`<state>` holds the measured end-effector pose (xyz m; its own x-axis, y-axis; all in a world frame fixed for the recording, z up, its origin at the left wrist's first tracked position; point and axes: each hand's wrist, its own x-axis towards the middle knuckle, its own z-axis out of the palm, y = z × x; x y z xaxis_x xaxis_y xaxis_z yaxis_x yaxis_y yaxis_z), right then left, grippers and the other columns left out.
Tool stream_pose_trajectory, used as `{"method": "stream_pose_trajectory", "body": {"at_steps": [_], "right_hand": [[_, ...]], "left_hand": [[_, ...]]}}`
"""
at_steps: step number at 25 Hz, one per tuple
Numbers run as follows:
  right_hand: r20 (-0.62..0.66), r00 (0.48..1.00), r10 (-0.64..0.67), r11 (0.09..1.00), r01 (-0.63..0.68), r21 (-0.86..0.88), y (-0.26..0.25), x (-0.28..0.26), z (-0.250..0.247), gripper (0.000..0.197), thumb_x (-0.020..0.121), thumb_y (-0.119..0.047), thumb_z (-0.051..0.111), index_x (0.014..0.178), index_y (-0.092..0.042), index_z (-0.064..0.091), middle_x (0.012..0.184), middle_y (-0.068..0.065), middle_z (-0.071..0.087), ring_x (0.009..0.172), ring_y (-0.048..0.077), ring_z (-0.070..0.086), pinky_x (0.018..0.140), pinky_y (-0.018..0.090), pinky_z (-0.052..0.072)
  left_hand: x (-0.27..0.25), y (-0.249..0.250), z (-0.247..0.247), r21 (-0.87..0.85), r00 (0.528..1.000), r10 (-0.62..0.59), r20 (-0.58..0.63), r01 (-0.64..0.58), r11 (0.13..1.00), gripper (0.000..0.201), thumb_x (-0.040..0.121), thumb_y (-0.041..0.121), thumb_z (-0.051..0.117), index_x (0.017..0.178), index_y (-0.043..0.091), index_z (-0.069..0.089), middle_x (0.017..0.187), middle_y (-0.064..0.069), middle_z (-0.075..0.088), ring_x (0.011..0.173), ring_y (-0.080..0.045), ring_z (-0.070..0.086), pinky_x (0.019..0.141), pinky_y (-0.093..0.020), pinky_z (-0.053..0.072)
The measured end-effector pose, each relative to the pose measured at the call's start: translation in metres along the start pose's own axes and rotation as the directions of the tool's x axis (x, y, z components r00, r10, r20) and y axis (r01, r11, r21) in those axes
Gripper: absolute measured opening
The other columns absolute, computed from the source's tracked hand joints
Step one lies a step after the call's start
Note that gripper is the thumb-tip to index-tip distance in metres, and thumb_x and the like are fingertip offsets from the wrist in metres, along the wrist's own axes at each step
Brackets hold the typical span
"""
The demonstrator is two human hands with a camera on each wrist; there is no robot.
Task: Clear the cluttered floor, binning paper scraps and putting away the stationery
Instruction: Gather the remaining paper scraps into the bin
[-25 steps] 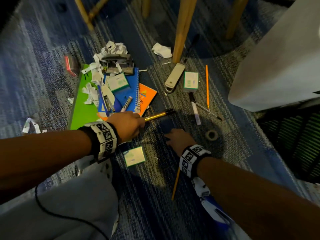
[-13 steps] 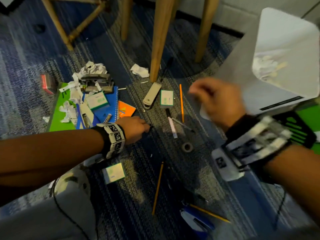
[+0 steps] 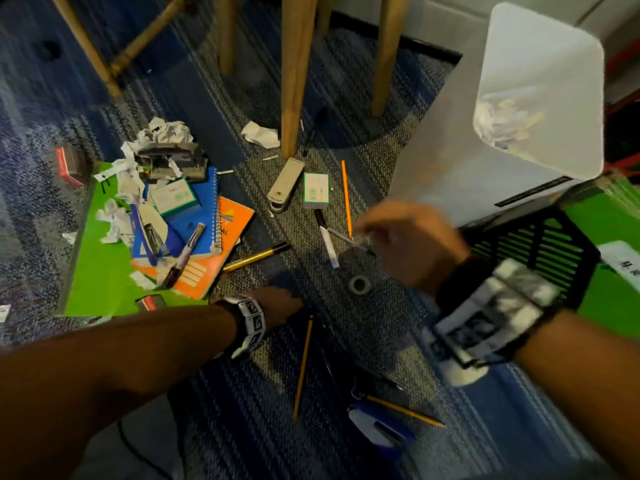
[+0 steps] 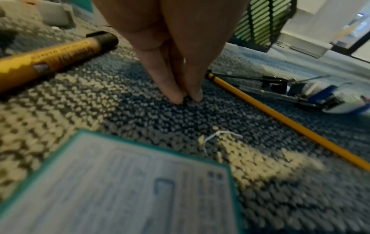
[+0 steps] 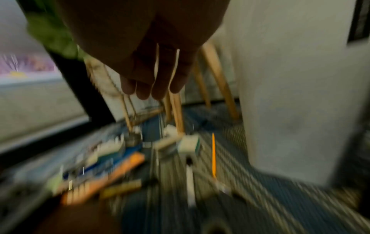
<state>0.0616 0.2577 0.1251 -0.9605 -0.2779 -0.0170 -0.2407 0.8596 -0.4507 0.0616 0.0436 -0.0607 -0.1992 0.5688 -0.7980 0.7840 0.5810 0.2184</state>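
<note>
1. The left hand (image 3: 280,303) is down on the carpet (image 3: 363,327), its fingertips (image 4: 176,96) drawn together in a pinch against the pile; something tiny and dark may sit between them, but what it is cannot be told.
2. The right hand (image 3: 412,244) is up in the air over the floor, blurred, with its fingers (image 5: 158,85) straight, close together and holding nothing.
3. A gold marker (image 3: 256,257) with a black cap lies on the carpet just beyond the left hand, beside the orange notebook (image 3: 211,261).
4. A yellow pencil (image 3: 303,367) lies just to the right of the left wrist, and a blue and white stapler (image 3: 377,427) lies near its lower end, with another pencil beside it.
5. A small box with a teal edge (image 4: 120,182) lies on the carpet under the left wrist.
6. To the left, a blue notebook (image 3: 194,216), pens, another small box and crumpled paper scraps (image 3: 166,131) are piled on a green folder (image 3: 97,271).
7. One more paper scrap (image 3: 261,135) lies near a wooden chair leg (image 3: 294,74).
8. Under the right hand lie a white marker (image 3: 329,245), an orange pencil (image 3: 346,199), a beige stapler (image 3: 285,183) and a roll of tape (image 3: 359,284).
9. The white bin (image 3: 502,116) stands on the right with crumpled paper inside, next to a black slatted basket (image 3: 540,251).
</note>
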Motion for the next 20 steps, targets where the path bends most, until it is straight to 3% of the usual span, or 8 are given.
{"method": "stream_pose_trajectory", "body": {"at_steps": [1, 2, 4, 5, 9, 15, 17, 20], "right_hand": [[0.244, 0.966, 0.089, 0.996, -0.079, -0.052, 0.005, -0.003, 0.03, 0.029, 0.09, -0.013, 0.044, 0.099, -0.023, 0.069, 0.102, 0.003, 0.068, 0.092, 0.027, 0.063, 0.08, 0.036, 0.052], [0.441, 0.874, 0.204, 0.977, -0.152, -0.15, 0.017, -0.004, 0.059, 0.027, 0.094, -0.014, 0.043, 0.103, -0.023, 0.067, 0.106, 0.004, 0.066, 0.096, 0.029, 0.061, 0.082, 0.038, 0.052], [0.598, 0.723, 0.346, 0.937, -0.23, -0.263, 0.042, -0.01, 0.103, 0.023, 0.096, -0.012, 0.043, 0.105, -0.019, 0.062, 0.106, 0.006, 0.062, 0.096, 0.03, 0.06, 0.078, 0.036, 0.049], [0.599, 0.696, 0.396, 0.918, -0.293, -0.265, 0.052, -0.014, 0.119, 0.021, 0.096, -0.01, 0.044, 0.108, -0.018, 0.059, 0.107, 0.007, 0.06, 0.096, 0.03, 0.059, 0.076, 0.033, 0.046], [0.477, 0.719, 0.505, 0.863, -0.42, -0.281, 0.07, -0.033, 0.17, 0.048, 0.091, -0.013, 0.06, 0.136, -0.021, 0.046, 0.13, 0.009, 0.041, 0.114, 0.034, 0.049, 0.094, 0.04, 0.045], [0.217, 0.766, 0.605, 0.796, -0.573, -0.197, 0.071, -0.016, 0.176, 0.049, 0.082, -0.042, 0.07, 0.122, -0.022, 0.051, 0.118, 0.005, 0.049, 0.1, 0.029, 0.055, 0.085, 0.041, 0.051], [0.14, 0.809, 0.571, 0.82, -0.557, -0.127, 0.076, -0.002, 0.173, 0.046, 0.082, -0.037, 0.071, 0.118, -0.017, 0.052, 0.114, 0.008, 0.05, 0.097, 0.034, 0.055, 0.08, 0.04, 0.051], [0.157, 0.801, 0.578, 0.812, -0.584, -0.01, 0.083, 0.01, 0.175, 0.045, 0.085, -0.028, 0.07, 0.123, -0.013, 0.052, 0.119, 0.013, 0.049, 0.099, 0.037, 0.054, 0.081, 0.042, 0.049]], "left_hand": [[0.001, -0.002, 0.005, 0.009, 1.0, 0.01, -0.008, -0.01, 1.0, 0.04, 0.1, 0.01, 0.045, 0.139, 0.009, 0.037, 0.128, -0.018, 0.051, 0.11, -0.036, 0.055, 0.087, -0.042, 0.047], [0.002, -0.004, 0.008, 0.024, 0.999, 0.019, -0.028, -0.019, 1.0, 0.036, 0.1, 0.007, 0.044, 0.135, 0.008, 0.042, 0.126, -0.017, 0.053, 0.108, -0.035, 0.056, 0.086, -0.041, 0.047], [0.0, -0.005, 0.011, 0.035, 0.997, 0.03, -0.068, -0.028, 0.999, 0.031, 0.098, 0.005, 0.045, 0.129, 0.007, 0.049, 0.124, -0.017, 0.053, 0.106, -0.034, 0.056, 0.087, -0.04, 0.047], [-0.002, -0.005, 0.011, 0.052, 0.995, 0.039, -0.095, -0.034, 0.998, 0.031, 0.098, 0.005, 0.045, 0.128, 0.006, 0.051, 0.125, -0.017, 0.051, 0.108, -0.035, 0.054, 0.089, -0.041, 0.047], [-0.011, -0.008, 0.019, 0.127, 0.986, 0.109, -0.129, -0.092, 0.988, 0.032, 0.097, 0.004, 0.045, 0.128, 0.002, 0.051, 0.131, -0.017, 0.046, 0.116, -0.036, 0.048, 0.089, -0.042, 0.046], [-0.01, -0.001, 0.018, 0.155, 0.984, 0.149, -0.099, -0.133, 0.979, 0.029, 0.096, 0.005, 0.046, 0.123, 0.003, 0.056, 0.121, -0.017, 0.054, 0.11, -0.036, 0.051, 0.083, -0.044, 0.05], [-0.01, 0.002, 0.015, 0.123, 0.984, 0.132, -0.123, -0.116, 0.986, 0.03, 0.097, 0.005, 0.045, 0.125, 0.003, 0.053, 0.121, -0.017, 0.054, 0.111, -0.036, 0.051, 0.083, -0.043, 0.048], [-0.011, 0.002, 0.016, 0.043, 0.984, 0.068, -0.167, -0.062, 0.997, 0.037, 0.098, 0.005, 0.04, 0.135, 0.003, 0.042, 0.122, -0.019, 0.053, 0.112, -0.037, 0.052, 0.086, -0.044, 0.047]]}}
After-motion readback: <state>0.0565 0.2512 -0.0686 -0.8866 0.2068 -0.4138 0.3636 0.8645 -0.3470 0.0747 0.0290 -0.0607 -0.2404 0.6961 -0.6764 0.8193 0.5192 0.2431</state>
